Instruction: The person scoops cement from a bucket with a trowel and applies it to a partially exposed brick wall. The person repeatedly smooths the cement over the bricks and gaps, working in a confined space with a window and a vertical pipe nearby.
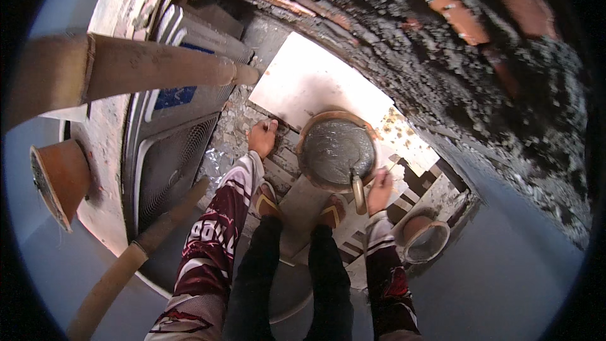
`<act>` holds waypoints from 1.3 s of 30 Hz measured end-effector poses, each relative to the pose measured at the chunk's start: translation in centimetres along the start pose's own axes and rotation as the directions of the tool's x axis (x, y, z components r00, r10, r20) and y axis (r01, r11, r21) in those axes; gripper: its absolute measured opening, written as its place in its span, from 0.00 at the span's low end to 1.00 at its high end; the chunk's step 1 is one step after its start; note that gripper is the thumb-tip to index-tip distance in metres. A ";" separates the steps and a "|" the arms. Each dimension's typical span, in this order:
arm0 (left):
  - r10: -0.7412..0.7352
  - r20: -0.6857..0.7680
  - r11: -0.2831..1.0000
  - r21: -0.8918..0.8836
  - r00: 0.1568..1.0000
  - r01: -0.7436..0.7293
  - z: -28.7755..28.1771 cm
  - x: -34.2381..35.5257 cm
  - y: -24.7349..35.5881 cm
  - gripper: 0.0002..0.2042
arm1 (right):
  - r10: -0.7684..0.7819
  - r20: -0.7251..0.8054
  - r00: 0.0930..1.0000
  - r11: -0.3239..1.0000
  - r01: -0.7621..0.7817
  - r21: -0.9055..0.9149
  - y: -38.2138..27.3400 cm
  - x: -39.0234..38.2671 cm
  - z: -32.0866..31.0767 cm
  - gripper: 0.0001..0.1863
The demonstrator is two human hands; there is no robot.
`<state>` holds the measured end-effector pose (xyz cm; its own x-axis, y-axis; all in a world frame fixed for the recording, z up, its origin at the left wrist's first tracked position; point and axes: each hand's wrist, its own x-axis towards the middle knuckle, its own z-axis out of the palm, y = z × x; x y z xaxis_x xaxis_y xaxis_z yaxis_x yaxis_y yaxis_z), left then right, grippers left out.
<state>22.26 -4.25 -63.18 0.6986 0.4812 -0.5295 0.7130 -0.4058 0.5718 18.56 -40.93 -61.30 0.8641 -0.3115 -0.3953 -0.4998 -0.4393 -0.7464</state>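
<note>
A round clay-coloured pan [302, 148] of wet grey mortar [334, 139] sits below me, with a trowel handle [358, 194] over its near right rim. My left hand [261, 136] is closed just left of the pan, by a thin dark edge or stick; its grip is unclear. To the pan's lower right, beside the trowel handle, my right hand [379, 189] has curled fingers near a thin pale piece; what they hold is hard to make out. A large white board [303, 76] lies behind the pan, partly reaching under it.
Rough brickwork [461, 19] rises at upper right. Outdoor air-conditioner units [170, 170] stand left, crossed by thick poles [158, 69]. Small buckets sit at far left [66, 180] and lower right [442, 233]. My sandalled feet [265, 202] are on slatted boards among rubble.
</note>
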 end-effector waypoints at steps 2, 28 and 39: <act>0.170 -0.058 0.953 0.264 0.984 -0.149 0.8 1.5 -1.3 0.18 | 0.133 0.067 0.989 0.989 -0.137 0.058 1.5 4.3 -1.0 0.29; 0.106 0.248 0.775 0.586 0.963 -0.236 6.9 12.5 -5.7 0.53 | 0.391 0.460 0.797 0.727 -0.574 0.378 7.3 20.1 7.7 0.26; 0.117 0.186 0.974 0.169 0.976 -0.149 -1.3 3.5 -2.5 0.38 | 0.458 0.331 0.825 0.710 -0.563 0.422 5.0 12.2 1.9 0.37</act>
<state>22.84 -0.61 -65.65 0.7761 0.2776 -0.5662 0.6007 -0.5984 0.5301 26.68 -45.31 -70.89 0.5038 -0.1791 -0.8451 -0.8170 0.2189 -0.5335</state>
